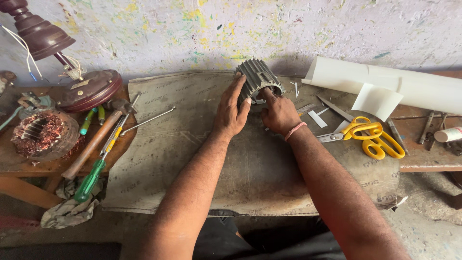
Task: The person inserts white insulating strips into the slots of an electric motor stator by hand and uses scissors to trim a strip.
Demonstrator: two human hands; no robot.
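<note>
Gripping a grey finned metal motor housing (256, 78) at upper centre of the frame, tilted on its side with the open end toward lower right, resting on a worn grey mat (192, 159) spread over the bench. Left hand (232, 110) laid against the housing's left flank, fingers (237, 86) held close together and curved along the fins, thumb at the rim. Right hand (279, 114) just beside it at the open mouth, fingertips reaching inside the bore; whether pinching anything there, cannot tell. Pink band (294, 130) around the right wrist.

Lying right of the hands: yellow-handled scissors (368, 136), blades pointing left, amid small white paper strips (316, 118), below a curled white sheet (385, 84) at upper right. Sitting on the wooden bench at left: copper-wound stator (41, 135), wooden-handled hammer (94, 143), green-handled screwdriver (94, 175), thin metal rod (147, 121). Showing at upper left: dark brown fan parts (89, 89) with loose white wires.
</note>
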